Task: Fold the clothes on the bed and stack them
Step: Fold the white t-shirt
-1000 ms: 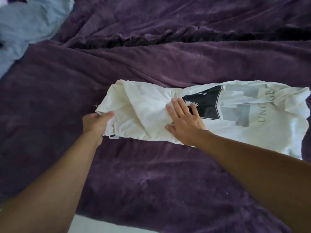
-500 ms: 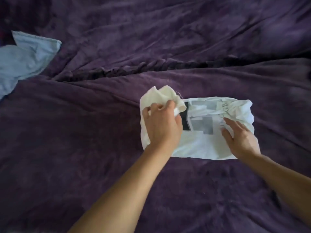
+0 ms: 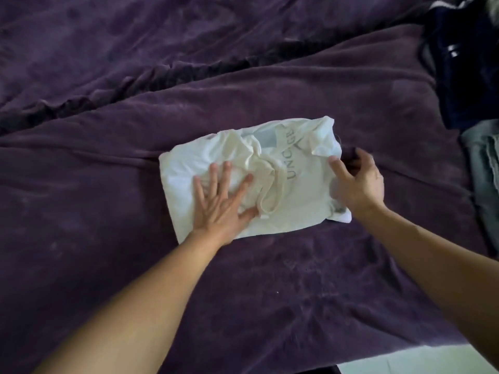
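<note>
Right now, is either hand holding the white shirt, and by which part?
The left hand only presses flat on the white shirt. The right hand curls its fingers at the shirt's right edge; a grip cannot be told.

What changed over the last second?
The left hand carried the left end of the white T-shirt rightward over the print, let go, and now presses flat on the fold. The right hand moved from the middle to the right edge; its grip is unclear. The shirt stayed on the purple blanket.

Illumination: dim, soft, diffuse; shadows faint. Image slightly blurred overall. Wide-angle distortion bends the edges. White shirt (image 3: 270,190) mildly overexposed; purple blanket (image 3: 108,238) underexposed.
</note>
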Available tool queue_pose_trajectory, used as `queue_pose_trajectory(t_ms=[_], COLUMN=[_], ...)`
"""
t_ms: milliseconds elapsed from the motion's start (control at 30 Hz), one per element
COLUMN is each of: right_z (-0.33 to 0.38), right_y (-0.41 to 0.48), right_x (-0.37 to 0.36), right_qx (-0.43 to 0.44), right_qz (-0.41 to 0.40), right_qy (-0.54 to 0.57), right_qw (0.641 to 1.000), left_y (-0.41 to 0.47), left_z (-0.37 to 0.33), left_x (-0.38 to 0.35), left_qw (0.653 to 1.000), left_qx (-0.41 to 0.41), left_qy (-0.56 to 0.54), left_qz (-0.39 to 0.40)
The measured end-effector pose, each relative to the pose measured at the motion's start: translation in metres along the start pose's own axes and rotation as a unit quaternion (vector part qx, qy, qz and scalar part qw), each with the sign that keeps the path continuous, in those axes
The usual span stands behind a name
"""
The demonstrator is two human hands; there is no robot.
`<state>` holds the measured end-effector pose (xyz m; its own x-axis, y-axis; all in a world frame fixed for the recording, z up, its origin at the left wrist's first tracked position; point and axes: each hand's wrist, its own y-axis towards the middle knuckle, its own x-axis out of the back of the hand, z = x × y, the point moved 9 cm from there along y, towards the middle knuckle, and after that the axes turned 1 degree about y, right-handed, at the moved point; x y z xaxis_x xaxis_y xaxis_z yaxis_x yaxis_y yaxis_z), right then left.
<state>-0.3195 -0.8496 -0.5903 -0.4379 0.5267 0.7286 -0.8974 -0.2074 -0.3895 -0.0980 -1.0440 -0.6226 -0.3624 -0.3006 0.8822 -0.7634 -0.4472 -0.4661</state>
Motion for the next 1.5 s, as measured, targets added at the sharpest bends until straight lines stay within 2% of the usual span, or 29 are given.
queue_pose_trajectory(t_ms=[133, 200, 267, 333, 400, 467, 567, 633, 733, 767, 800, 833, 867, 933, 967, 1067, 1167, 1233, 1300, 1400, 1433, 1500], right_z=[0.012, 0.019, 0.030, 0.054, 0.094, 0.146, 0.212, 0.237, 0.225, 0.215, 0.207, 0.204, 0.202, 0.190, 0.179, 0.134, 0.100, 0.094, 0.094, 0.089, 0.085, 0.070], right_y=[0.009, 0.005, -0.001, -0.009, -0.027, -0.058, -0.112, -0.145, -0.183, -0.190, -0.192, -0.192, -0.191, -0.187, -0.181, -0.160, -0.148, -0.147, -0.148, -0.152, -0.153, -0.157], right_x=[-0.028, -0.038, -0.030, -0.012, 0.000, -0.005, -0.051, -0.102, -0.179, -0.192, -0.195, -0.188, -0.177, -0.160, -0.159, -0.177, -0.193, -0.198, -0.198, -0.181, -0.170, -0.153], right_qx=[-0.046, -0.042, -0.028, 0.013, 0.085, 0.167, 0.264, 0.306, 0.304, 0.296, 0.297, 0.318, 0.352, 0.410, 0.408, 0.341, 0.303, 0.302, 0.307, 0.254, 0.208, 0.099], right_qz=[0.060, 0.105, 0.101, 0.069, 0.043, 0.044, 0.094, 0.164, 0.308, 0.328, 0.319, 0.275, 0.213, 0.102, 0.087, 0.134, 0.152, 0.147, 0.144, 0.132, 0.112, 0.070], right_qy=[0.002, 0.021, 0.070, 0.094, 0.097, 0.090, 0.021, -0.058, -0.194, -0.210, -0.208, -0.186, -0.169, -0.186, -0.214, -0.302, -0.342, -0.335, -0.316, -0.240, -0.197, -0.109], right_qw=[0.997, 0.993, 0.992, 0.993, 0.991, 0.981, 0.960, 0.936, 0.880, 0.872, 0.876, 0.888, 0.896, 0.887, 0.883, 0.880, 0.876, 0.880, 0.886, 0.928, 0.952, 0.987], left_y=[0.002, -0.005, -0.019, -0.035, -0.055, -0.076, -0.107, -0.124, -0.140, -0.140, -0.138, -0.133, -0.125, -0.101, -0.087, -0.043, -0.006, 0.004, 0.002, -0.005, -0.004, 0.008], left_z=[0.003, 0.003, 0.007, 0.027, 0.069, 0.118, 0.183, 0.216, 0.244, 0.247, 0.247, 0.243, 0.235, 0.208, 0.190, 0.140, 0.139, 0.152, 0.163, 0.174, 0.167, 0.124], left_x=[-0.011, -0.007, 0.008, 0.040, 0.069, 0.080, 0.083, 0.085, 0.088, 0.089, 0.090, 0.091, 0.091, 0.091, 0.089, 0.074, 0.038, 0.025, 0.032, 0.079, 0.100, 0.138], left_qw=[0.999, 0.999, 0.998, 0.992, 0.965, 0.934, 0.909, 0.898, 0.888, 0.889, 0.892, 0.896, 0.903, 0.924, 0.938, 0.970, 0.991, 0.994, 0.991, 0.962, 0.950, 0.941], left_qx=[-0.015, -0.041, -0.057, -0.019, 0.067, 0.158, 0.240, 0.269, 0.279, 0.275, 0.265, 0.248, 0.226, 0.163, 0.119, -0.013, -0.014, 0.011, 0.030, 0.067, 0.049, -0.071], left_qy=[0.028, 0.033, 0.004, -0.082, -0.163, -0.212, -0.210, -0.205, -0.203, -0.203, -0.204, -0.205, -0.204, -0.193, -0.180, -0.103, -0.052, -0.035, -0.072, -0.153, -0.162, -0.133], left_qz=[-0.005, 0.002, -0.015, -0.091, -0.194, -0.241, -0.268, -0.283, -0.303, -0.304, -0.305, -0.306, -0.303, -0.285, -0.272, -0.218, -0.124, -0.098, -0.113, -0.218, -0.263, -0.304])
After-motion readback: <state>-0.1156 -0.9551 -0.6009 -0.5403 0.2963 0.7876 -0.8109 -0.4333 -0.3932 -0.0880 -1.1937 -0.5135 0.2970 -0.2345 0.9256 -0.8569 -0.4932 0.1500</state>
